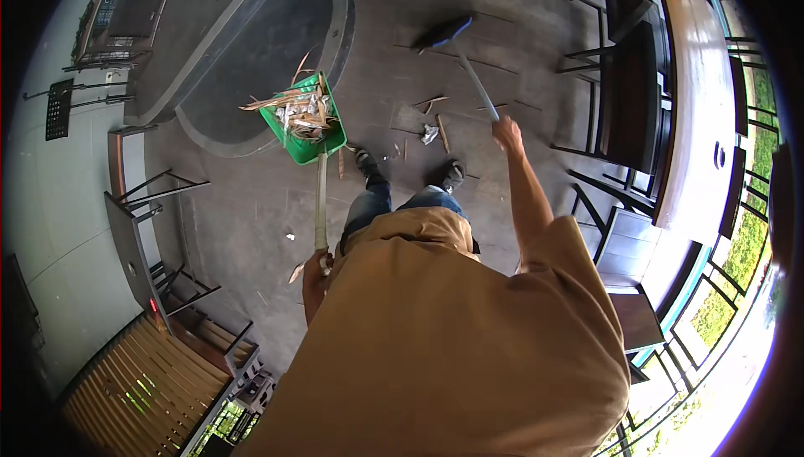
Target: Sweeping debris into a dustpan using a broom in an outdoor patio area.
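My left hand grips the pale handle of a long-handled green dustpan. Wood strips and crumpled wrappers fill the pan, some poking out past its rim. My right hand, arm stretched forward, is closed around the grey handle of a broom. The broom's blue-edged head with dark bristles is out ahead to the right, somewhat blurred. On the floor between the broom and my feet lie a crumpled silvery wrapper, a brown wood strip and smaller scraps.
A long wooden-topped table with dark chairs lines the right side. At the left stand a dark table and a slatted wooden bench. A raised curved kerb rings a dark floor area ahead.
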Motion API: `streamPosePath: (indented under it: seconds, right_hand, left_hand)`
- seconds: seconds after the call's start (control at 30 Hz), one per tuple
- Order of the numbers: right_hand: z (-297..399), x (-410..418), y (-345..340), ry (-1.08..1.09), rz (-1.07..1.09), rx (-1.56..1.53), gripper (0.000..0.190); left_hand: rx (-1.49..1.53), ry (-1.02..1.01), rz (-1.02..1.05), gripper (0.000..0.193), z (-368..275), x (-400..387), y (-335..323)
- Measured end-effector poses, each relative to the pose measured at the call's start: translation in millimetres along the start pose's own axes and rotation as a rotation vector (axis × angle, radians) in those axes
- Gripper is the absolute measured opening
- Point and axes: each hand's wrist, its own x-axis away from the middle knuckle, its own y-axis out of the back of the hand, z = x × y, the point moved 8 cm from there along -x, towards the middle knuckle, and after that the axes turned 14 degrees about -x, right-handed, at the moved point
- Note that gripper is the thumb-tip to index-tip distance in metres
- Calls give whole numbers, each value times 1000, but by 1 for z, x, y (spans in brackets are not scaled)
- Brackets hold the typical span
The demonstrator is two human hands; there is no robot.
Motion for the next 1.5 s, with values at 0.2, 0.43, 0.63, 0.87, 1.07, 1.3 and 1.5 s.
streamPosePath:
  seconds: [0.2, 0.43, 0.63, 0.87, 1.07, 1.3, 1.5]
  right_hand:
    - [-39, 147, 22, -75, 60, -79, 33]
    - [-40, 271, 49, -345, 69, -304, 34]
    - [-33, 296, 46, -379, 34, -363, 34]
    - [-14, 285, 47, -312, -60, -334, 34]
    - [0, 314, 42, -394, -69, -260, 32]
    - [29, 365, 15, -472, -118, -231, 34]
    - [52, 418, -27, -547, -265, -197, 35]
  left_hand:
    - [-26, -115, -71, 14, -23, 0, -17]
    - [-68, -34, -17, 14, -42, -4, -45]
    - [-245, -21, 57, 16, -60, -13, -67]
    - [-275, 123, 174, 18, -69, -32, -62]
    - [-435, -14, 119, 19, -95, -44, -55]
    - [-503, -64, 95, 20, -132, -85, -41]
    - [-726, -132, 98, 21, -179, -118, -24]
